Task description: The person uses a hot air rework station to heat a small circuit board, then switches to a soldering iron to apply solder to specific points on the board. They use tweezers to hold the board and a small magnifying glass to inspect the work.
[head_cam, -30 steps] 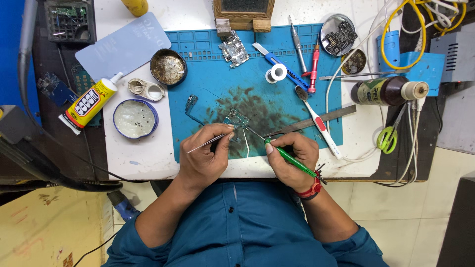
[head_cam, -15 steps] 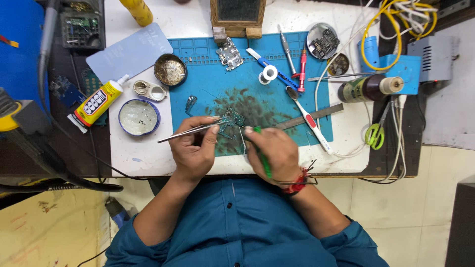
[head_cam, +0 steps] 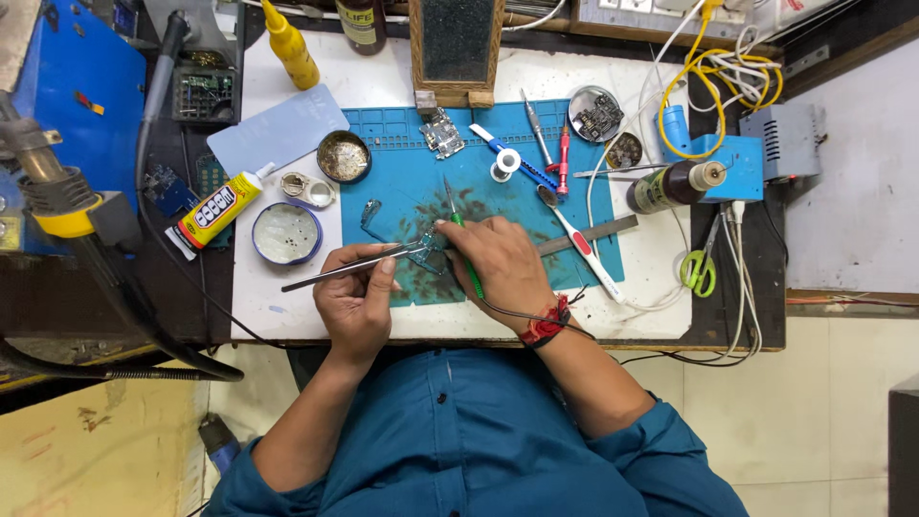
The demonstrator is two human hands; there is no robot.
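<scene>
The left hand is pinching a pair of metal tweezers, their tips meeting a small clear part on the blue work mat, just ahead of both hands. The right hand is gripping a green-handled tool, tip pointing away. The part is probably a tiny board; fingers are hiding much of it.

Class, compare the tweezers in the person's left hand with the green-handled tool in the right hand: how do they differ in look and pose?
The tweezers are bare silver metal; the green-handled tool has a coloured grip and a thin metal tip. The tweezers lie nearly level, their free end pointing left, while the green-handled tool runs almost straight away from the person. The left hand pinches the tweezers; the right hand wraps the tool. Both meet at one small part on the blue mat.
</scene>
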